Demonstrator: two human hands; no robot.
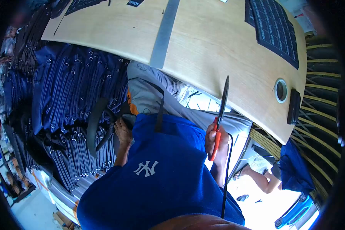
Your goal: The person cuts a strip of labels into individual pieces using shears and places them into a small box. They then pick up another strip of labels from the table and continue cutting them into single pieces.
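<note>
While your right hand point(214, 140) closed its grip around the red handles of the scissors point(220, 115), the blades were pressed together and pointed up toward the near edge of the tabletop point(218, 50), long axis nearly upright, tips just over that edge. Your left hand point(123, 132) lay well apart to the other side, its grip curled on a black strap point(97, 122) beside the stacked navy bags point(73, 96); whether it pinched the strap fully, you could not tell. Grey fabric point(149, 92) lay between both hands, nearer the left. The scissors' tips pointed away from the strap.
</note>
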